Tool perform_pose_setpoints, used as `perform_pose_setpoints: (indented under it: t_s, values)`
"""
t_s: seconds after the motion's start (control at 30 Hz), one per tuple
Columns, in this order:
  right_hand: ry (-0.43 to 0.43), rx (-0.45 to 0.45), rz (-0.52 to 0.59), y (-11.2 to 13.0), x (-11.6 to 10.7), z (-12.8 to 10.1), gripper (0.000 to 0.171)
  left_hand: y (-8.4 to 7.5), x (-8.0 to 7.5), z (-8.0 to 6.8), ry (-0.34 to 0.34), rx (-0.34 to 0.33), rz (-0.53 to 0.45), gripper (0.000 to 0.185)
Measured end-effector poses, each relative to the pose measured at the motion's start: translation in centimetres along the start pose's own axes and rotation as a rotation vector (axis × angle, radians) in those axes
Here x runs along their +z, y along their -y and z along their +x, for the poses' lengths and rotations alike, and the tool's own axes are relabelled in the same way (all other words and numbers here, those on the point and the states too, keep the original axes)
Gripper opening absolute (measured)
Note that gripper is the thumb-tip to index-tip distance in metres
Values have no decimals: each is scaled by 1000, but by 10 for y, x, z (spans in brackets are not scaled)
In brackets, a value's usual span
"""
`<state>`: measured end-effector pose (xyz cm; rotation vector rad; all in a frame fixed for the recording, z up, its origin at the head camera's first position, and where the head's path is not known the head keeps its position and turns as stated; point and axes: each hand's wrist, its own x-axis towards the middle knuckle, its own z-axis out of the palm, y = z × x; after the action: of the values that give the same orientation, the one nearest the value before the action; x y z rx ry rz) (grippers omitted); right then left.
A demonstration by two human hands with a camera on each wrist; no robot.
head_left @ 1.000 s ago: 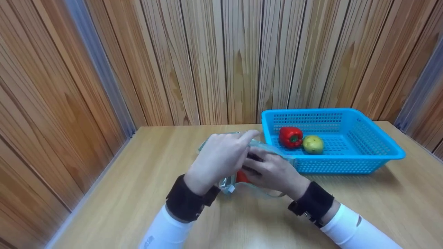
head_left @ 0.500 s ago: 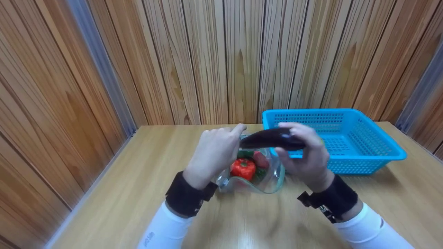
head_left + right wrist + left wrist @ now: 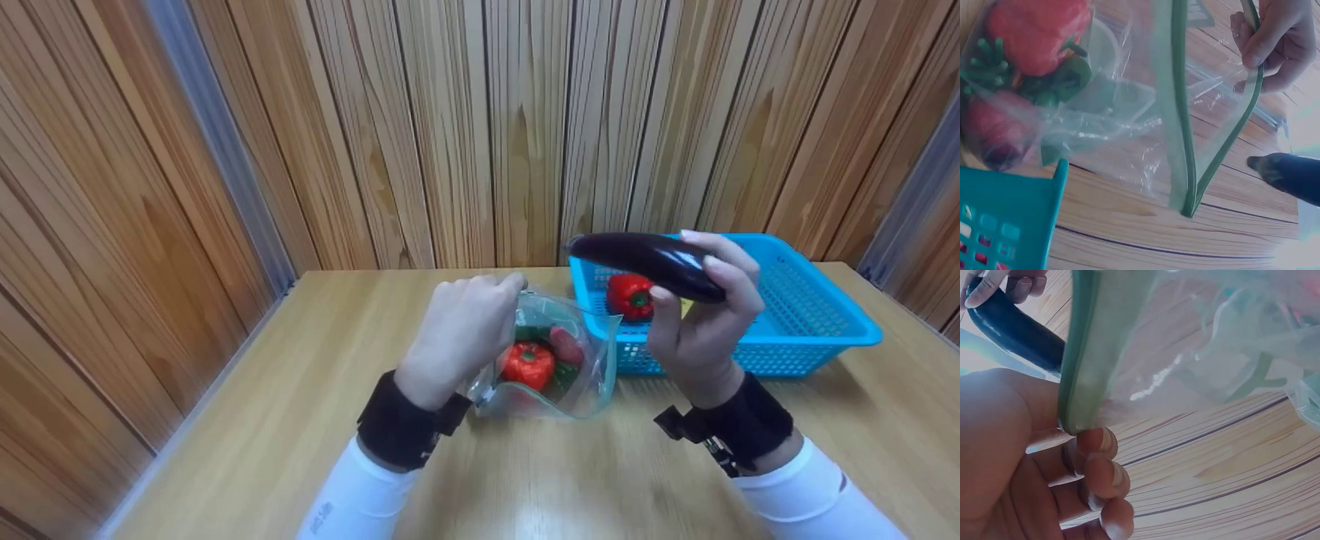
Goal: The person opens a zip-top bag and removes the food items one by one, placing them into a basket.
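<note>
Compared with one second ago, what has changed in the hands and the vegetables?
The right hand drew the eggplant out of the zip bag and lifted it up and right, above the blue basket. The left hand still pinches the bag's rim, holding it open. The bag's vegetables and the basket's red pepper stayed in place.

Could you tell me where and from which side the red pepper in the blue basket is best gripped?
Probably round the body of the red pepper, coming from above: the blue basket is open-topped with walls all round, and the pepper's green stem end faces forward.
</note>
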<state>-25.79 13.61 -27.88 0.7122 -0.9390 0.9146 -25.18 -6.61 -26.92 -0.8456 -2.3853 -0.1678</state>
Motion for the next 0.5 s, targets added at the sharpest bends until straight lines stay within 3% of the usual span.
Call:
perform_pose_setpoints:
  t_s: [0.1,0.23,0.37,0.5]
  values:
    - [114,-23,-84,-17,-8,-14,42,1,-1,-5,5,11,-11,21]
    - [423,62,-213,-43,-20,-53,31,7,-5,-23,29,-7,-26,23]
    - [792,291,-391,-65,-26,-83,30,13,-10,-33,33,-33,-4,24]
    - [1198,609,-459,-81,-30,-88,20,15,-13,-29,54,-25,5,25]
